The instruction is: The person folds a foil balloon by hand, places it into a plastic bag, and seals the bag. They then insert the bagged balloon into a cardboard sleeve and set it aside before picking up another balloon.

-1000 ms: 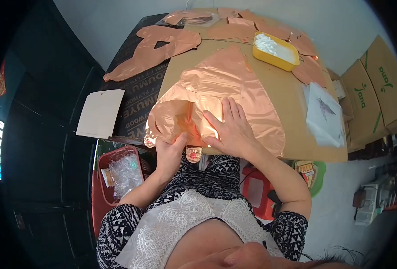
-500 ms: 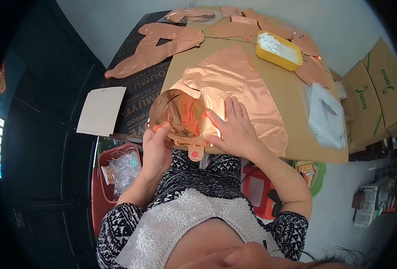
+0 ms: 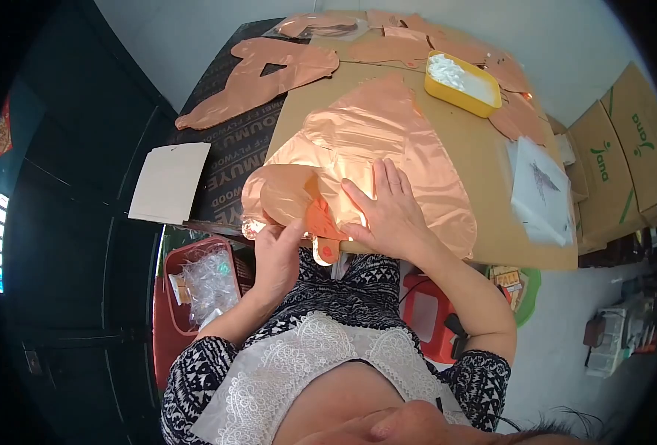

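A large rose-gold foil balloon [image 3: 373, 141] lies flat on the brown cardboard-covered table [image 3: 477, 156], its near-left part folded over into a rounded flap. My right hand [image 3: 391, 215] presses flat on the foil near the table's front edge, fingers spread. My left hand [image 3: 278, 248] grips the folded flap's lower edge at the table edge. The balloon's small valve tab [image 3: 323, 248] hangs off the edge between my hands.
A yellow tray [image 3: 463, 83] of white bits sits far right. More flat foil balloons [image 3: 258, 78] lie at the back. A clear bag [image 3: 540, 189] rests right, white cards [image 3: 167, 182] left. A red bin [image 3: 191, 285] of plastic bags stands below; cardboard boxes [image 3: 618, 148] at right.
My left hand lifted the foil's near-left flap into a curl, then laid it down folded over. My right hand stayed pressed in place.
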Demonstrator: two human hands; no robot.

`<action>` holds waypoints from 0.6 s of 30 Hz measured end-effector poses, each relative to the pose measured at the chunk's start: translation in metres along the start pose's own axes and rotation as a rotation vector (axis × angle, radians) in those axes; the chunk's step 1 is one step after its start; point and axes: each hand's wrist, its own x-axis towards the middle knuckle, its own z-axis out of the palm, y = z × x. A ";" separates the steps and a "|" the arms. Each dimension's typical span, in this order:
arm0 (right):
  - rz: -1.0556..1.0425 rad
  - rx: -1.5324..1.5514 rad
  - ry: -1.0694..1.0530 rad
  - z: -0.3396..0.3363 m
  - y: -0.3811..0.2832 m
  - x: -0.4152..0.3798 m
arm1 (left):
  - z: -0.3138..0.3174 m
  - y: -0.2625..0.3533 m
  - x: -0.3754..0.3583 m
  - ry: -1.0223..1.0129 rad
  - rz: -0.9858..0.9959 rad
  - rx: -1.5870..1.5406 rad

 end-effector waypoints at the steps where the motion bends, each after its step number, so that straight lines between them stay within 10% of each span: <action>1: -0.001 -0.002 0.002 0.000 0.000 0.000 | 0.000 -0.001 0.001 -0.001 -0.015 0.059; 18: 0.011 0.007 -0.018 -0.001 0.001 -0.002 | 0.014 -0.007 0.015 0.026 0.270 0.486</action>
